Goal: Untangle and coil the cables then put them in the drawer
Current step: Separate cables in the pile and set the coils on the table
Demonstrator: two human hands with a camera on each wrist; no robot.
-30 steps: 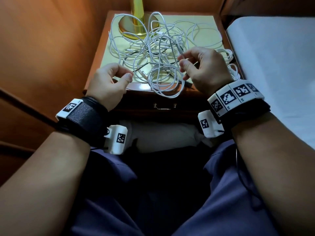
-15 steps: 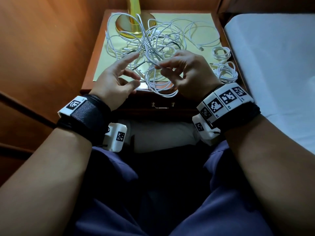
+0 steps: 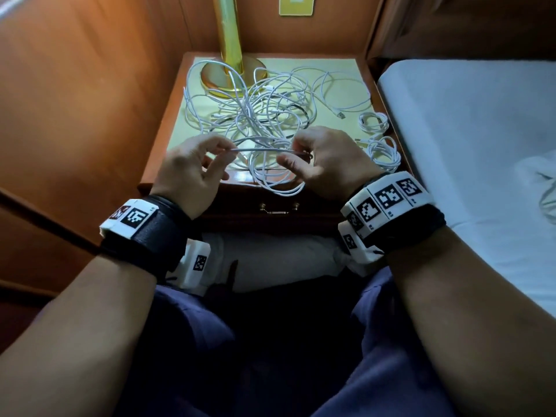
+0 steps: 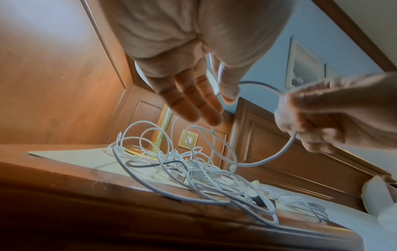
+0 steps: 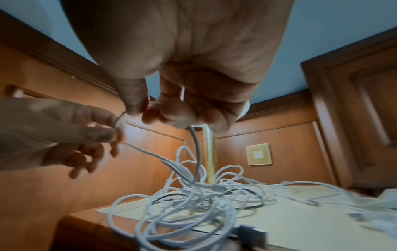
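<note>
Now our left hand (image 3: pixel 188 167) pinches one white cable (image 3: pixel 258 149), other fingers loose, while our right hand (image 3: pixel 328 162) curls round it, stretching it to free it from the tangle (image 3: pixel 255 115) mid-nightstand (image 3: pixel 156 145); two coils (image 3: pixel 380 136) wait by its right edge, drawer (image 3: pixel 278 207) closed.

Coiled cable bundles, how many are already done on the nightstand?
2, both at the nightstand's right edge: far coiled bundle and near coiled bundle. More could hide in the tangle.

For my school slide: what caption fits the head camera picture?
Left hand and right hand stretch one thin white cable above tangled white cables on wooden nightstand.
</note>
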